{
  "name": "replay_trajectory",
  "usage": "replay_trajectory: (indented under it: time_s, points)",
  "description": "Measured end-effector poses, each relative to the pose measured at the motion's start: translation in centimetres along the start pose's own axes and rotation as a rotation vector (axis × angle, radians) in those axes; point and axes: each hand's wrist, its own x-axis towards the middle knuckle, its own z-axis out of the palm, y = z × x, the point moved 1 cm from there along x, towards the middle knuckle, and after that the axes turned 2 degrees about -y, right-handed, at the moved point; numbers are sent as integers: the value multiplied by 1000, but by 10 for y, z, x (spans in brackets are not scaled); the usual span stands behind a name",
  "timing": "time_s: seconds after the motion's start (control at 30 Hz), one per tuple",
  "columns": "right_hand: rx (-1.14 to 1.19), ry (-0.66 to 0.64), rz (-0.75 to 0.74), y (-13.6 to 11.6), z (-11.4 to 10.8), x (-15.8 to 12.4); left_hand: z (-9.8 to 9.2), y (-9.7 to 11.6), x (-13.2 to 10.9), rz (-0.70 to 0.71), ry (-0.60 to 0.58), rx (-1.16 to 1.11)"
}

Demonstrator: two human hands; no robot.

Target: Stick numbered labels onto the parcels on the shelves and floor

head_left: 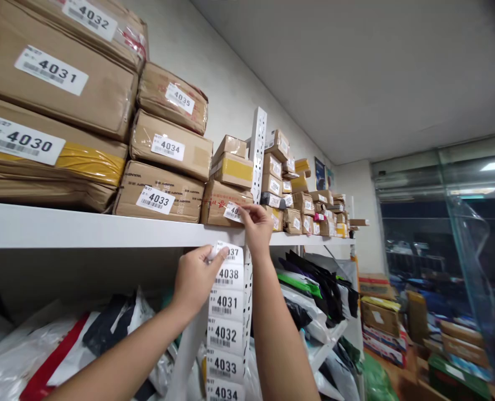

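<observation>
Barcode labels (52,70) 4030 through 4035 are already on the cartons (105,103) to our left, and we're at the next stack along! Our right hand (258,225) has thumb and fingertips at the edge of a white label (231,212), low on the front of a brown carton (222,196) on the white shelf (84,225), just beside the perforated upright (258,139); its number starts 40, and whether we're pinching or pressing it, we can't tell. Below, our left hand (197,278) pinches the top of the hanging label strip (225,303): 4037 partly covered, 4038, then 4031 to 4034 at the frame's edge. Left to do, we reckon: the yellow-taped box (236,169) and small box (233,146) stacked above, no labels showing.
</observation>
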Motion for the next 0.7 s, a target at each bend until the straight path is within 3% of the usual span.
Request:
replay_trajectory:
  time_s: [0.1,0.23,0.3,0.37,0.53,0.63,0.7]
  points:
    - [-223,-64,-73,-1,-5,9,-2,-5,-13,71,-64,6]
    - [-567,36,-240,-10,-10,10,-5,-7,-11,73,-93,-83]
    - [-612,-48,-289,-13,-13,6,-7,-5,-4,68,-55,-122]
    - [-536,-101,-273,-16,-17,-1,-10,-2,4,88,-14,-146]
    - [-88,-271,-4,-26,-20,-30,-9,13,23,157,-22,-198]
    - [26,-203,78,-30,-16,-34,-3,25,31,80,-24,-357]
    - [95,-144,103,-31,-13,-30,1,33,36,44,34,-356]
